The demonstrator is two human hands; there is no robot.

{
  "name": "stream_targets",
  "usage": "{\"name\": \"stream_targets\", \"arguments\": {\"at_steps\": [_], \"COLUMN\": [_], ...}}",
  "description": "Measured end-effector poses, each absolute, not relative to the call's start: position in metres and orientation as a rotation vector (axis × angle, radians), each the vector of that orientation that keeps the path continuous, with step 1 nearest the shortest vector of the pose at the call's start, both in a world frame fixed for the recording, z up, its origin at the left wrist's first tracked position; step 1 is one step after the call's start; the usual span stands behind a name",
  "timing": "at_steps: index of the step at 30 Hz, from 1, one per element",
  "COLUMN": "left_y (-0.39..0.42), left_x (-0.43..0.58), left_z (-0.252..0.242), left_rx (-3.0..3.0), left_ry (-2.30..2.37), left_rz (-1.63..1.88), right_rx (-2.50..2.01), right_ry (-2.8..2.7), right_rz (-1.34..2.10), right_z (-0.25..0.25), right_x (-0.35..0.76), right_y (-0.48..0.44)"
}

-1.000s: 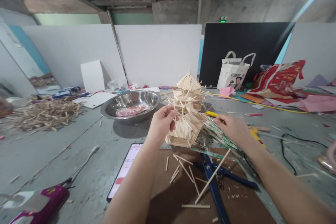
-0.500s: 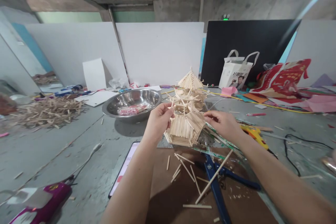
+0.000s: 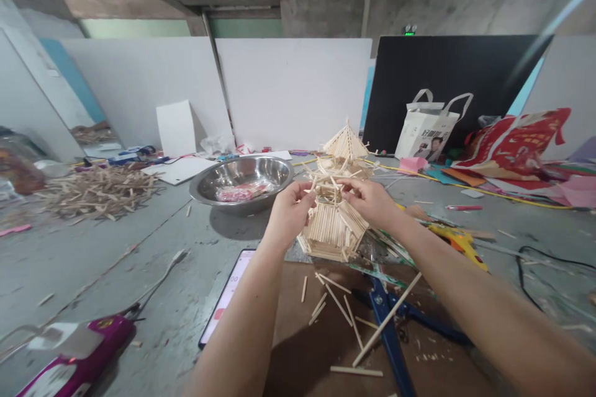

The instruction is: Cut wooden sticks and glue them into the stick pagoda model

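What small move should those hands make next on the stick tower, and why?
Probably the right hand should gently nudge the jutting sticks straighter while the left hand steadies the tower: both hands are at its middle, on opposite sides, where sticks point at odd angles. Whether either pinches one is hard to tell.

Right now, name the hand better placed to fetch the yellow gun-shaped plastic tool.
Probably the right hand: the yellow gun-shaped plastic tool lies on its side of the pale wooden stick tower; the left hand is opposite.
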State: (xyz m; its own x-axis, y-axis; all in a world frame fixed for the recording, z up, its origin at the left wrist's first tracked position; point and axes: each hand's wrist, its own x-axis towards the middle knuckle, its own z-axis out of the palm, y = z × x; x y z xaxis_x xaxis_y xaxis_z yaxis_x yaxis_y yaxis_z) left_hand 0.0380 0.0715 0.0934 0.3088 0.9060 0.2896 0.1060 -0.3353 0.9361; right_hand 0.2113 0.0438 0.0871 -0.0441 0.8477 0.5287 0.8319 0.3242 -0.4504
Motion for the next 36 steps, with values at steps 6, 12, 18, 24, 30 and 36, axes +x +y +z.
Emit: {"name": "stream_targets", "arguments": {"at_steps": [6, 12, 18, 24, 30, 36], "left_y": [0.072, 0.075, 0.073, 0.066, 0.054, 0.051], "left_x": [0.037, 0.033, 0.040, 0.047, 0.050, 0.056], "left_z": [0.094, 0.092, 0.090, 0.092, 0.096, 0.095], "left_rx": [1.664, 1.674, 1.710, 1.722, 1.843, 1.841], "left_ry": [0.953, 0.933, 0.950, 0.883, 0.869, 0.861], "left_rz": [1.141, 1.178, 1.221, 1.159, 0.909, 0.949], "right_rx": [-1.486, -1.588, -1.840, -2.077, -1.994, -2.075], "right_ry": [-1.829, -1.862, -2.090, -2.056, -2.063, -2.127], "right_rz": [0.041, 0.047, 0.235, 0.347, 0.214, 0.219], "right_z": [0.087, 0.082, 0.051, 0.016, 0.002, -0.003], "right_x": [0.209, 0.223, 0.258, 0.278, 0.272, 0.258], "right_y": [0.040, 0.005, -0.052, -0.095, -0.103, -0.090]}}
